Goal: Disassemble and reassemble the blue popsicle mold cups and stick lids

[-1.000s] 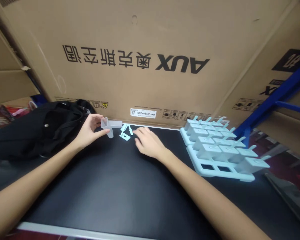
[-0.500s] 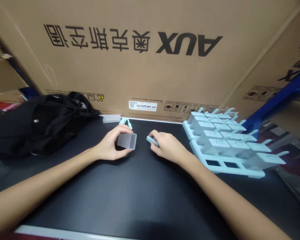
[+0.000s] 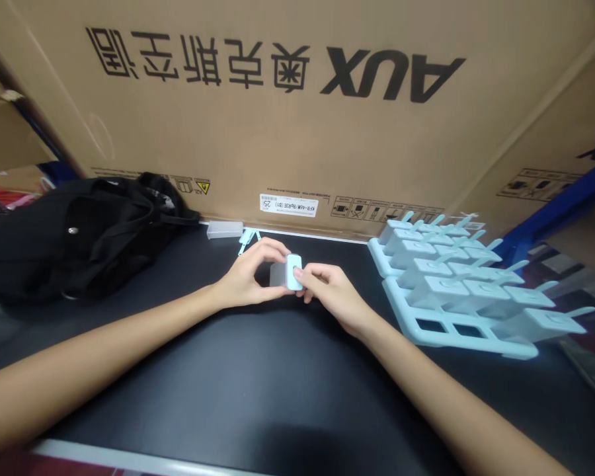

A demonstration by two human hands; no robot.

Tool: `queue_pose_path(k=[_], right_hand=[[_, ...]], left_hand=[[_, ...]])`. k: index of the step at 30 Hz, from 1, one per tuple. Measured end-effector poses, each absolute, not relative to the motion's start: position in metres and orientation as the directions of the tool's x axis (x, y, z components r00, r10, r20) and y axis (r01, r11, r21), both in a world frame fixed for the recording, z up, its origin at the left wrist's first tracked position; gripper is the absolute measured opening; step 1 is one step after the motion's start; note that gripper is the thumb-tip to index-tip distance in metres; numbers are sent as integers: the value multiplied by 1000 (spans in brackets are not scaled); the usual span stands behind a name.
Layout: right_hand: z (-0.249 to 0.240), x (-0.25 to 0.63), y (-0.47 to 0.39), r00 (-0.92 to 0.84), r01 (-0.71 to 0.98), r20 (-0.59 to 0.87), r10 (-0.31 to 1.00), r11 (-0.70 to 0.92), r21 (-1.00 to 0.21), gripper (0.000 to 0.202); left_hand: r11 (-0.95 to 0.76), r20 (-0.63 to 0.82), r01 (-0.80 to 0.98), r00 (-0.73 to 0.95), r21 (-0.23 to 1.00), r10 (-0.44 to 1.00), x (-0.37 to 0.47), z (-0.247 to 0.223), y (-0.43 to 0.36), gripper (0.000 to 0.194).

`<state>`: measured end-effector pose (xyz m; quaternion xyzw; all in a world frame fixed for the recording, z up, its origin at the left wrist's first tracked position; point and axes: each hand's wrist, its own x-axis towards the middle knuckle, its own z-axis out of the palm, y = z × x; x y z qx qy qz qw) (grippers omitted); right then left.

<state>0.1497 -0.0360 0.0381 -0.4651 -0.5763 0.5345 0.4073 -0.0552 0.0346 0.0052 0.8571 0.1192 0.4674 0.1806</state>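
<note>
Lying sideways in my left hand is a translucent popsicle mold, gripped between thumb and fingers. A light blue popsicle mold lid covers its mouth, which faces right. My right hand is closed at the lid, thumb against its face and the other fingers curled; the lid's stick is not plainly visible. Behind my left hand lie another translucent mold and some light blue lid-and-stick pieces. To the right, light blue racks hold several lidded molds with sticks pointing up and right.
A large cardboard box stands along the back of the black table. On the left rests a black cloth bag. Blue shelf posts rise at the right. Two openings show at the near rack's front.
Mold and lid have come together: my left hand moved right with the mold, and my right hand turned the lid against its mouth. The view has shifted slightly.
</note>
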Motion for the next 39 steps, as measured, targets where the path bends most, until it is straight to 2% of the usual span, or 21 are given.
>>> queue_pose_path(k=[5,8,11,14,19,24,28,31,35,39], right_hand=[[37,146,-34,-286,152,-20,958,24,-988,46],[36,145,-30,-281,139,-11,960,29,-990,45],[36,143,-28,-273,133,24,962,62,-989,45],[37,140,-30,-251,201,95,963,148,-968,46],[39,138,-34,-187,298,193,963,242,-923,46],[34,135,-33,-171,212,118,978,154,-965,45],[27,128,-35,-133,65,34,991,43,-997,46],[23,123,-38,-136,19,3,991,5,-1000,47],[20,123,-41,-134,61,-23,991,-15,-998,49],[14,131,-28,-71,210,1,997,16,-977,48]], left_hand=[[-951,802,7,537,308,263,-58,9,34,48],[-953,794,5,552,304,256,-58,11,33,45],[-942,789,7,543,337,286,-59,12,32,45],[-922,776,0,541,386,325,-59,9,33,47],[-846,732,-87,554,526,398,-60,1,35,50],[-822,721,-116,559,557,409,-60,1,34,52],[-836,726,-106,562,538,396,-59,5,31,56],[-861,716,-56,583,506,383,-60,7,30,55],[-872,609,48,697,487,378,-61,8,31,47],[-796,502,73,741,601,447,-59,6,32,34]])
